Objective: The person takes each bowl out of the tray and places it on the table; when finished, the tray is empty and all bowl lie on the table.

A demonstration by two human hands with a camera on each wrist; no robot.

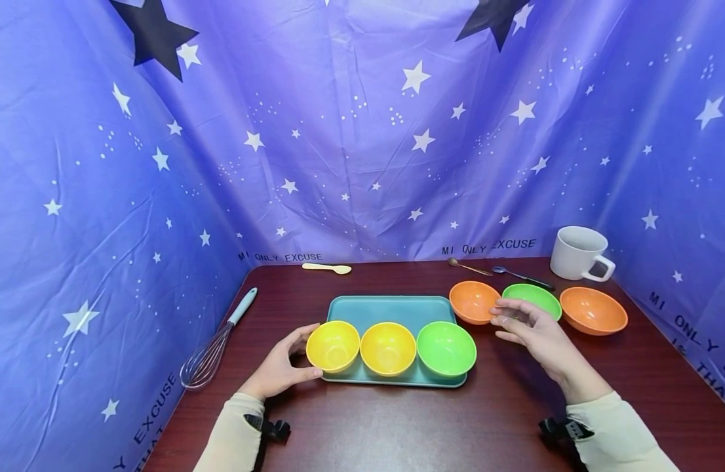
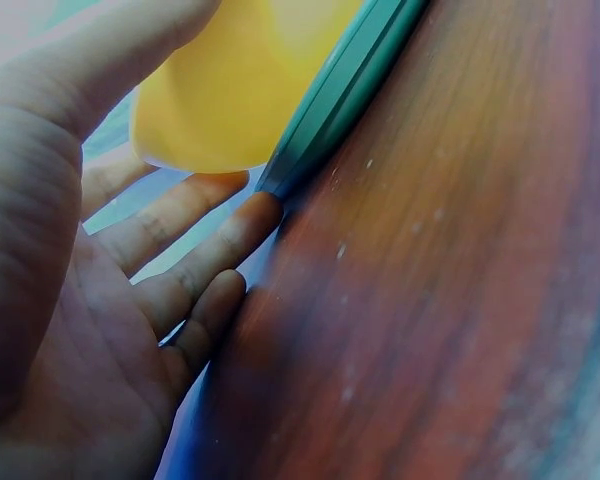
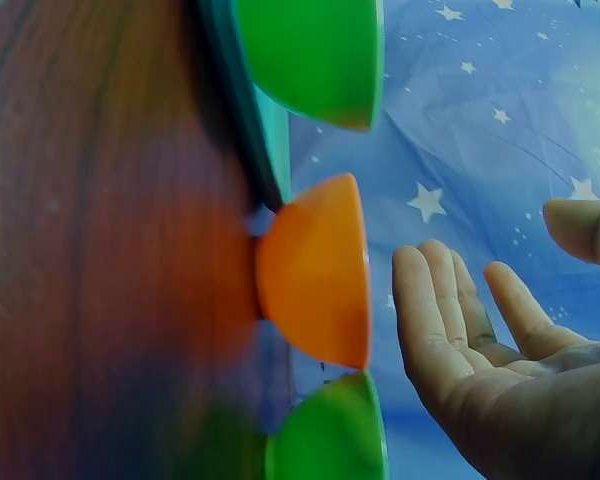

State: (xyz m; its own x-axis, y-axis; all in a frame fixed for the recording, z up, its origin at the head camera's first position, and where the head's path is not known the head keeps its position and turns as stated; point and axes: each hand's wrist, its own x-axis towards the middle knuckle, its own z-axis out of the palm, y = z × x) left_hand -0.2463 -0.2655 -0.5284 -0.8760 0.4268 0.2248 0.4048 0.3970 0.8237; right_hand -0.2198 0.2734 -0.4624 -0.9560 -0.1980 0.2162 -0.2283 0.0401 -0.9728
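Note:
Two yellow bowls and a green bowl (image 1: 447, 349) stand in a row on the teal tray (image 1: 392, 305). My left hand (image 1: 284, 364) is at the left yellow bowl (image 1: 333, 346), thumb at its near side and fingers at its far side. In the left wrist view, loosely spread fingers (image 2: 195, 265) reach beside that bowl and the tray's edge. The other yellow bowl (image 1: 389, 349) sits in the middle. Over the right-hand bowls hovers my right hand (image 1: 536, 337), holding nothing. The right wrist view shows it apart from the nearest orange bowl (image 3: 320, 275), fingers extended.
Behind the right hand is a second green bowl (image 1: 533, 297), with another orange bowl (image 1: 594, 311) to its right. A mug (image 1: 577, 252) stands at the back right, near two small spoons. A whisk (image 1: 217, 344) lies at left; a pale yellow spoon (image 1: 327, 268) lies behind the tray.

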